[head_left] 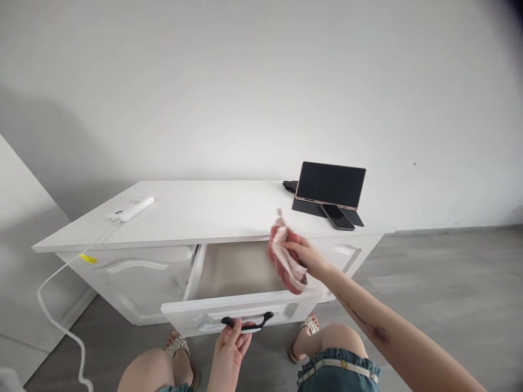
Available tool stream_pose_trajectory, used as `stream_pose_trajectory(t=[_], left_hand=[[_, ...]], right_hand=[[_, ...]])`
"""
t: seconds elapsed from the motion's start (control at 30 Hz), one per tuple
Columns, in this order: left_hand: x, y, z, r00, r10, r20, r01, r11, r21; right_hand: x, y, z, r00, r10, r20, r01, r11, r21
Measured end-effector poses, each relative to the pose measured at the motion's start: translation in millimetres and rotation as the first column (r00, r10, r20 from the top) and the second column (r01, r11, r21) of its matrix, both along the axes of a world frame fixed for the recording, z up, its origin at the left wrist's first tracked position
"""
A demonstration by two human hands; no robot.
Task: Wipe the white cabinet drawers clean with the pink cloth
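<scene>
A pale wall (229,87) fills the upper frame behind a white cabinet (204,209), whose top bears a white power bank (138,208) at left. At lower centre the left hand (232,347) curls its fingers round the black handle (257,325) of a drawer (237,272); pulling it out looks done, and its opening leaves room left of the cloth. Right of centre, the right hand's (308,257) fingers pinch a red-and-white cloth (280,256) over the drawer, not set down, near the countertop edge; rightward sit a tablet (330,184) and phone (338,217)
</scene>
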State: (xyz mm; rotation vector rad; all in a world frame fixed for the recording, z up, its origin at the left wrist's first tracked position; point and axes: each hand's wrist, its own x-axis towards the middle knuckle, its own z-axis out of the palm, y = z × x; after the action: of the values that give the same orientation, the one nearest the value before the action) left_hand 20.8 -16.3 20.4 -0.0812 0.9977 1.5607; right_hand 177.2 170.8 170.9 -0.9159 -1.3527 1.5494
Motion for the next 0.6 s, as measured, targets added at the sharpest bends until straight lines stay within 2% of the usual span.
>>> stream_pose_trajectory(t=[0.03, 0.07, 0.1, 0.13, 0.2, 0.27, 0.3, 0.33, 0.4, 0.47, 0.5, 0.6], left_hand=[[0, -3, -1.7, 1.000, -0.005, -0.005, 0.005, 1.000, -0.001], [1, -5, -4.1, 1.000, -0.007, -0.016, 0.007, 1.000, 0.001], [1, -7, -7.1, 1.000, -0.008, -0.027, 0.008, 1.000, 0.008], [0, -10, -10.6, 0.999, -0.013, -0.033, 0.014, 1.000, 0.017], [-1, -13, -17.5, 0.999, -0.034, -0.023, 0.035, 0.999, 0.024], [-3, -17, -22.7, 0.998, -0.061, 0.009, 0.061, 0.998, 0.012], [-4, -18, -24.3, 0.997, -0.069, 0.023, 0.069, 0.998, -0.008], [-4, -19, -25.3, 0.997, -0.066, 0.031, 0.067, 0.997, -0.031], [-2, -22, -25.9, 0.999, -0.036, 0.026, 0.038, 0.997, -0.062], [4, -24, -26.4, 1.000, -0.005, 0.004, 0.005, 0.998, -0.067], [6, -26, -26.9, 1.000, 0.008, -0.008, -0.008, 0.998, -0.063], [12, -31, -30.3, 0.999, 0.014, -0.039, -0.017, 0.997, -0.072]], right_hand=[[-18, 3, 1, 0.988, 0.070, 0.134, -0.089, 0.986, 0.142], [-35, 4, -1, 0.951, 0.112, 0.288, -0.195, 0.940, 0.281], [-51, 3, -6, 0.897, 0.103, 0.429, -0.293, 0.867, 0.403], [-66, 2, -13, 0.820, 0.089, 0.566, -0.416, 0.772, 0.481], [-94, -5, -31, 0.647, 0.035, 0.762, -0.638, 0.571, 0.516], [-117, -12, -51, 0.466, 0.001, 0.885, -0.817, 0.384, 0.430], [-125, -15, -61, 0.378, -0.006, 0.926, -0.876, 0.319, 0.360], [-132, -18, -70, 0.289, -0.006, 0.957, -0.918, 0.281, 0.279], [-137, -22, -86, 0.127, 0.035, 0.991, -0.957, 0.265, 0.114], [-134, -25, -98, 0.056, 0.112, 0.992, -0.963, 0.270, 0.024], [-131, -27, -104, 0.073, 0.151, 0.986, -0.965, 0.261, 0.032], [-124, -32, -119, 0.241, 0.230, 0.943, -0.956, 0.225, 0.189]])
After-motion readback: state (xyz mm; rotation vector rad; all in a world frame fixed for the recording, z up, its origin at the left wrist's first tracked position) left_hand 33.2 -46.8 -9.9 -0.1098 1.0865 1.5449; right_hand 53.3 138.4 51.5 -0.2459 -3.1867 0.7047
